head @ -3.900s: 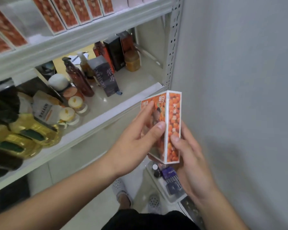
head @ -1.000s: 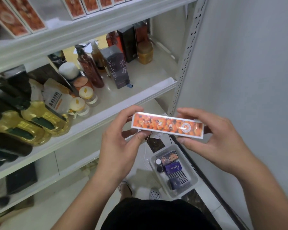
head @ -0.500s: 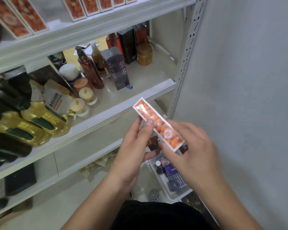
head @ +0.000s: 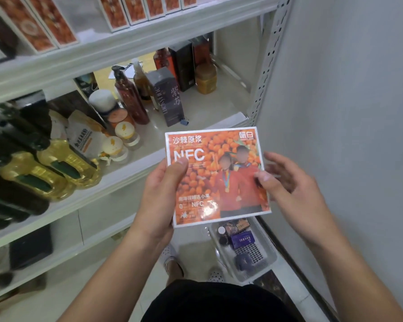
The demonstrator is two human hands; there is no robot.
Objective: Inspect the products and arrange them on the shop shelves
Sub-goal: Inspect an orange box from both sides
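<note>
Holds orange box (head: 216, 177) face-up in left hand (head: 161, 196), pinches its edge with right hand (head: 289, 189); seems mid-inspection, shelving beside matching boxes (head: 135, 9) above not yet done

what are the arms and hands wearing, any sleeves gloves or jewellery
Left hand and right hand are bare: no gloves, rings or watch in view. Both forearms are uncovered, no sleeve in view. Black clothing shows below.

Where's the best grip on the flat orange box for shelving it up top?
Pinch the flat orange printed box across its thin depth at the left edge, coming from the left: thumb on the front face, fingers behind, as the left hand does. Broad but slim, it probably leaves the opposite edge free to lead in.
</note>
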